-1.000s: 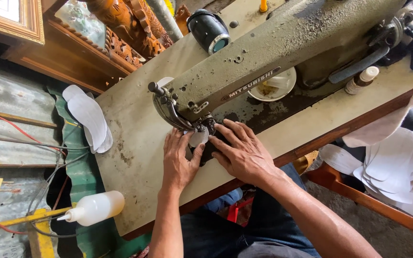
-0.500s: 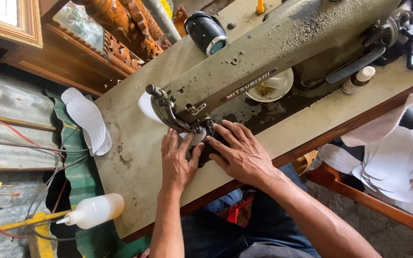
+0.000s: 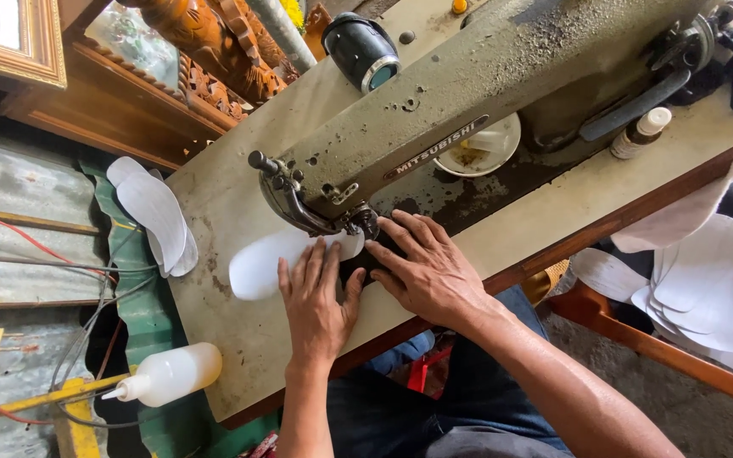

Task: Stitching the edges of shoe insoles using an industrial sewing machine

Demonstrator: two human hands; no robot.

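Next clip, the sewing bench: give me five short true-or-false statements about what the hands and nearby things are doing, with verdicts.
1. Both hands press flat on the table by the needle. True: left hand, right hand.
2. The white sole-shaped piece lies under the left hand's fingers. True.
3. The right hand holds the squeeze bottle. False: it lies untouched at the table's left edge.
4. The stack of white pieces sits left of the sewing machine. True.
5. The small dish sits on the person's lap. False: it rests on the table beneath the machine arm.
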